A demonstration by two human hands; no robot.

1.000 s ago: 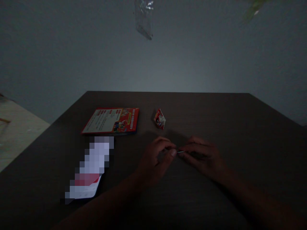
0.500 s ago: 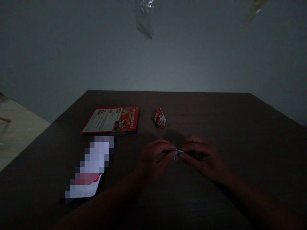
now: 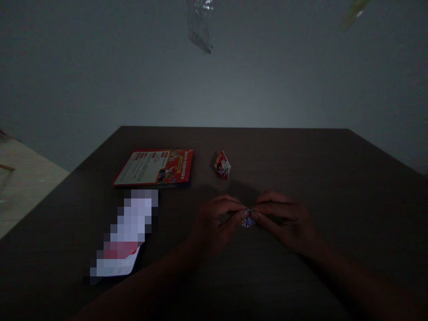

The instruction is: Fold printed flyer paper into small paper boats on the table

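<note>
My left hand (image 3: 217, 220) and my right hand (image 3: 284, 218) meet fingertip to fingertip low over a dark wooden table (image 3: 334, 178). Both are pinched on a small folded piece of printed paper (image 3: 248, 221), of which only a pale, blue-tinted scrap shows below the fingers. A second small folded paper piece (image 3: 222, 165), red and white, lies on the table behind my hands, untouched. The room is very dim, so fine detail of the paper is lost.
A red printed booklet (image 3: 155, 167) lies flat at the left rear of the table. A white and red sheet (image 3: 125, 236), partly blurred out, lies nearer on the left. A clear plastic scrap (image 3: 199, 26) hangs on the grey wall behind. Pale floor shows at far left.
The thin strip held edge-on between my fingertips has turned, and more of its printed face shows below them. My fingertips have drawn closer together. My arms have hardly moved.
</note>
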